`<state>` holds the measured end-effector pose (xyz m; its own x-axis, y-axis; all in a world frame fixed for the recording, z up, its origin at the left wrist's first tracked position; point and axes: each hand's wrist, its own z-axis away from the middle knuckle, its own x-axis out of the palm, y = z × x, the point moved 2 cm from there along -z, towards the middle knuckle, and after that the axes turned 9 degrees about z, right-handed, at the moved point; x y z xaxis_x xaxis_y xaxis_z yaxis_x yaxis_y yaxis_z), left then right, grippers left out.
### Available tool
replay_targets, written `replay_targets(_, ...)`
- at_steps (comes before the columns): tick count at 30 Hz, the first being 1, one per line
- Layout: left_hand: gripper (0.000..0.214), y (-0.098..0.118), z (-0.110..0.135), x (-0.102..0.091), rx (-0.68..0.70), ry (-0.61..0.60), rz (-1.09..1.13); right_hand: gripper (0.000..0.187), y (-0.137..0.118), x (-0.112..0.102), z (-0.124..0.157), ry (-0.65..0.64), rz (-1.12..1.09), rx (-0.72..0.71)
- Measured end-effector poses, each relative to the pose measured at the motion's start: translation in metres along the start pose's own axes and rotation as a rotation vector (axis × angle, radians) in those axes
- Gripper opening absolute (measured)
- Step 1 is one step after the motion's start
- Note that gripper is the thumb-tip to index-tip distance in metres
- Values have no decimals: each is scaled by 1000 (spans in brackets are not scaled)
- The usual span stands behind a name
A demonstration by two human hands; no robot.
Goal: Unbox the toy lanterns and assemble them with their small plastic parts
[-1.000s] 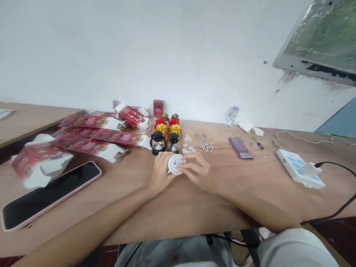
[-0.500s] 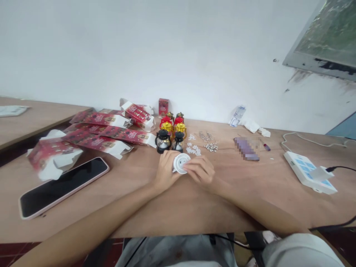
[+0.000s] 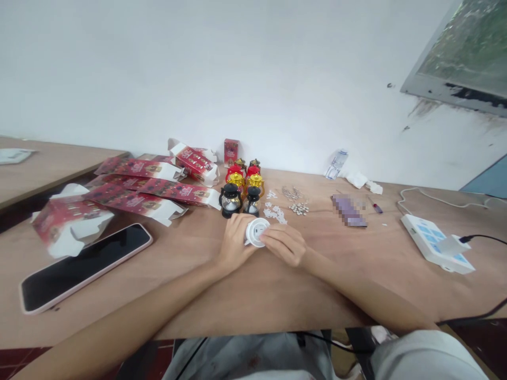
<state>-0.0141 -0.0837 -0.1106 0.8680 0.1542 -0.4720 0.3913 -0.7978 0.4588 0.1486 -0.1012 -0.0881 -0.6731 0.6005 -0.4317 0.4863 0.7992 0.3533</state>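
Note:
My left hand (image 3: 236,243) is wrapped round a white lantern (image 3: 256,230), its round base turned up toward me. A small dark slot shows in the middle of that base. The fingers of my right hand (image 3: 285,244) are pinched together at the base's right side; whatever they hold, if anything, is too small to make out. Just beyond my hands stand small lanterns in two rows: black ones (image 3: 230,200) nearest, then gold (image 3: 255,182), red and bronze. White plastic pieces (image 3: 275,213), button cells (image 3: 299,209) and small metal parts (image 3: 291,192) lie to their right.
Red printed boxes (image 3: 138,203), mostly flattened, spread over the left side, with a phone (image 3: 87,266) in front. A small red box (image 3: 231,152) stands by the wall. Rightward lie a purple banknote-like paper (image 3: 349,211), a screwdriver (image 3: 377,207), crumpled tissue (image 3: 356,178) and a power strip (image 3: 435,243).
The whole view has shifted slightly. Both hands stay at the white lantern, and the right fingers have moved only a little against its base.

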Motion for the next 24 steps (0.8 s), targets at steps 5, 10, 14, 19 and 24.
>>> replay_targets(5, 25, 1, 0, 0, 8, -14, 18, 25, -2, -6, -6, -23, 12, -48)
replay_targets(10, 25, 1, 0, 0, 15, -10, 20, 24, -3, -9, -7, -70, 64, -67)
replay_targets(14, 24, -1, 0, 0, 7, -4, 10, 24, -2, -7, -7, -106, 57, -34)
replay_targets(19, 24, 0, 0, 0, 15, 14, 15, 14, -3, -5, -14, -51, -125, 285)
replay_targets(24, 25, 0, 1, -2, 12, 17, 31, 26, -1, 2, -17, -122, -514, 820)
